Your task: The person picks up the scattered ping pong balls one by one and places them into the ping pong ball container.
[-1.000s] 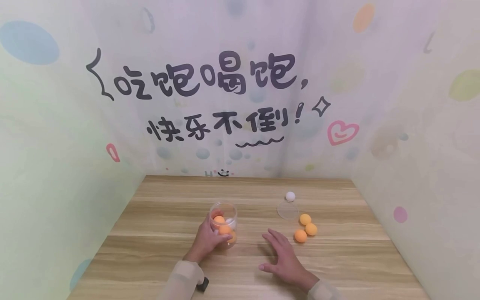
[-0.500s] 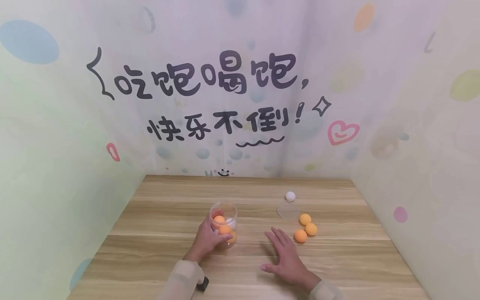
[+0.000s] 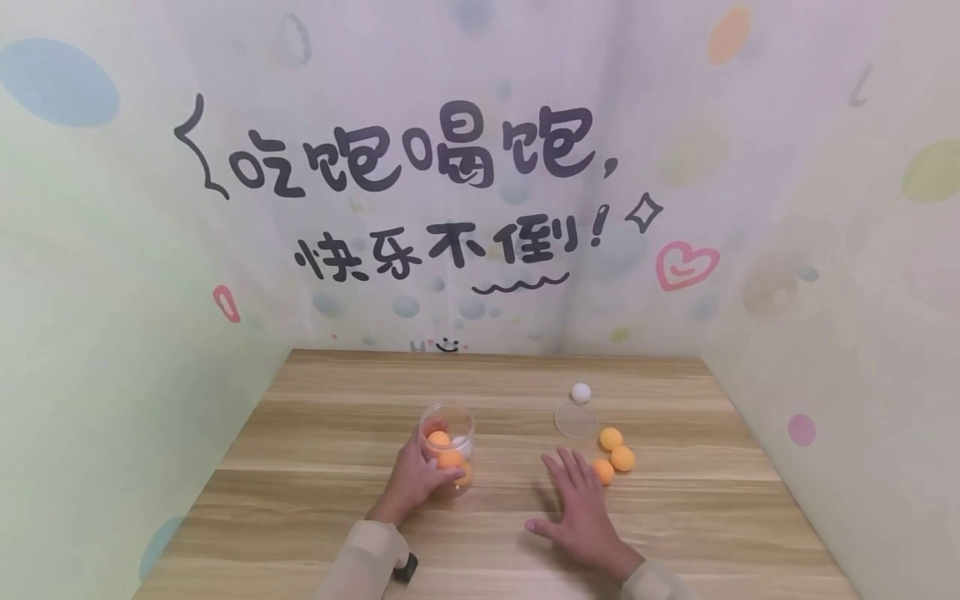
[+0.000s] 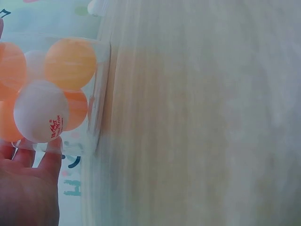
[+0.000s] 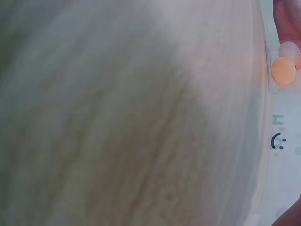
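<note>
My left hand [image 3: 408,483] grips a clear round plastic tub [image 3: 447,406] from its left side, thumb across the front. Orange and white table tennis balls lie inside it; a white ball [image 4: 41,112] with red print shows through the wall in the left wrist view. On the right, my right hand [image 3: 585,515] hovers palm down, fingers spread, holding nothing. Its fingertips partly cover the nearest of three loose orange balls [image 3: 603,472]; whether they touch it I cannot tell. The right wrist view shows mostly blurred tabletop, with the tub's balls [image 5: 283,71] at its edge.
Beyond the right hand lie two more orange balls [image 3: 622,458], a clear flat disc [image 3: 576,421] like a lid, and a white ball [image 3: 581,392] behind it. Printed walls [image 3: 480,317] enclose the wooden tabletop [image 3: 360,383] at the back and both sides.
My right hand has moved slightly right and forward, so its fingers now overlap the nearest orange ball. The left hand and the tub have stayed put.
</note>
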Tool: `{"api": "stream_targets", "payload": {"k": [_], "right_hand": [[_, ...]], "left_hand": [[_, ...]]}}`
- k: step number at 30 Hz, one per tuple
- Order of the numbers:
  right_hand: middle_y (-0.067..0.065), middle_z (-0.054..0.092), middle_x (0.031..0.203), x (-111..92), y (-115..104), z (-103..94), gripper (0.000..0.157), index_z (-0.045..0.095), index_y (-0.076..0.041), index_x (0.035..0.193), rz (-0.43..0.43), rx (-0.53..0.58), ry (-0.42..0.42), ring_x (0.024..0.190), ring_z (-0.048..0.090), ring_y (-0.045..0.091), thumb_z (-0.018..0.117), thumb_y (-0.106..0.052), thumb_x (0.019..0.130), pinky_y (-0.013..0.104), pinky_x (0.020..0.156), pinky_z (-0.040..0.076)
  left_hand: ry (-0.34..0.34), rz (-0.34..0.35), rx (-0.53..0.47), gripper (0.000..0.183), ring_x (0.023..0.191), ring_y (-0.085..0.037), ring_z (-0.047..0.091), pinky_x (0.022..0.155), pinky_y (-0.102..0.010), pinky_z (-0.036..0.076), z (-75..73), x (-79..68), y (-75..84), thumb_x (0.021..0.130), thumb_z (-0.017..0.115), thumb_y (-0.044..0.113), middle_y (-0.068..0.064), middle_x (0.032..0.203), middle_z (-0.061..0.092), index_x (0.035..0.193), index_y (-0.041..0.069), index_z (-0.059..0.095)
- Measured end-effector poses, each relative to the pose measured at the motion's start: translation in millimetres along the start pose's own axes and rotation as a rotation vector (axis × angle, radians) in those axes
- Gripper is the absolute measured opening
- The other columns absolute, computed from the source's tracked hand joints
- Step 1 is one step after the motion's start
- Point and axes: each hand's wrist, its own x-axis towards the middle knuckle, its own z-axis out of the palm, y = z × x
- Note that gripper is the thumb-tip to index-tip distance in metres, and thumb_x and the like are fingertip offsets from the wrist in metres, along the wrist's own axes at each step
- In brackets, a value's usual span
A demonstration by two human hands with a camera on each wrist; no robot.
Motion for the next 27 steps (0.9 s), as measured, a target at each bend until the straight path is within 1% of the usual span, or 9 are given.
{"api": "stream_targets", "payload": {"k": [6,11,15,18,19,22,25,26,27], "right_hand": [[0.021,0.030,0.153,1.5,0.4,-1.1,0.099,0.039,-0.011,0.146,0.039,-0.009,0.010,0.138,0.021,0.045,0.083,-0.052,0.067,0.067,0.107,0.010],[0.021,0.031,0.152,2.3,2.5,-0.6,0.099,0.040,-0.011,0.145,0.044,-0.026,0.035,0.138,0.021,0.045,0.083,-0.053,0.066,0.069,0.106,0.011],[0.021,0.032,0.151,3.5,3.5,-1.2,0.100,0.041,-0.010,0.144,0.051,-0.050,0.065,0.138,0.020,0.046,0.084,-0.053,0.065,0.070,0.105,0.010],[0.022,0.033,0.149,4.8,3.4,-1.6,0.100,0.042,-0.008,0.143,0.077,-0.090,0.090,0.138,0.019,0.046,0.085,-0.052,0.065,0.069,0.106,0.010],[0.023,0.033,0.149,5.4,3.2,-1.8,0.100,0.042,-0.007,0.143,0.091,-0.103,0.101,0.138,0.019,0.046,0.085,-0.051,0.065,0.069,0.106,0.010],[0.022,0.033,0.149,6.7,2.8,-2.9,0.100,0.041,-0.006,0.143,0.142,-0.139,0.119,0.139,0.018,0.045,0.086,-0.049,0.065,0.068,0.106,0.012],[0.022,0.033,0.149,7.9,3.3,-4.3,0.101,0.041,-0.005,0.143,0.187,-0.147,0.127,0.139,0.017,0.045,0.086,-0.050,0.065,0.068,0.107,0.012],[0.022,0.032,0.149,8.0,3.6,-4.7,0.101,0.041,-0.005,0.143,0.197,-0.148,0.128,0.139,0.017,0.045,0.086,-0.050,0.065,0.068,0.106,0.012],[0.022,0.032,0.149,7.9,4.3,-4.8,0.101,0.041,-0.006,0.143,0.208,-0.147,0.126,0.139,0.017,0.045,0.086,-0.051,0.065,0.068,0.107,0.012]], "left_hand": [[-0.005,-0.009,0.000,0.085,0.118,-0.026,0.051,0.096,-0.027,0.045,0.0,0.1,-0.1,0.068,0.088,0.008,-0.021,0.140,0.046,0.139,0.006,0.040],[0.002,0.006,0.008,0.084,0.115,-0.027,0.053,0.093,-0.028,0.047,0.8,1.5,-4.5,0.068,0.088,0.008,-0.022,0.137,0.048,0.137,0.006,0.041],[0.021,0.001,0.010,0.086,0.116,-0.026,0.052,0.095,-0.033,0.047,3.6,7.3,-22.3,0.066,0.089,0.007,-0.019,0.138,0.048,0.138,0.010,0.041],[0.032,-0.001,0.015,0.088,0.117,-0.023,0.052,0.096,-0.032,0.047,5.1,11.1,-36.0,0.065,0.090,0.010,-0.014,0.139,0.049,0.138,0.016,0.041],[0.033,0.008,0.016,0.087,0.116,-0.022,0.052,0.095,-0.030,0.047,5.1,11.2,-37.3,0.066,0.090,0.012,-0.012,0.139,0.050,0.138,0.017,0.041],[0.028,0.010,0.012,0.086,0.116,-0.025,0.053,0.095,-0.032,0.047,3.9,7.7,-25.1,0.066,0.090,0.011,-0.015,0.138,0.049,0.137,0.014,0.042],[0.028,-0.005,0.020,0.086,0.115,-0.024,0.053,0.096,-0.034,0.047,4.1,7.8,-24.0,0.066,0.090,0.011,-0.015,0.138,0.049,0.137,0.015,0.042],[0.025,-0.009,0.022,0.086,0.116,-0.025,0.052,0.096,-0.036,0.047,4.1,8.1,-23.9,0.066,0.090,0.010,-0.016,0.138,0.049,0.138,0.014,0.042],[0.028,-0.006,0.029,0.087,0.115,-0.023,0.052,0.096,-0.035,0.047,4.4,9.4,-28.3,0.066,0.090,0.012,-0.014,0.138,0.049,0.137,0.016,0.042]]}}
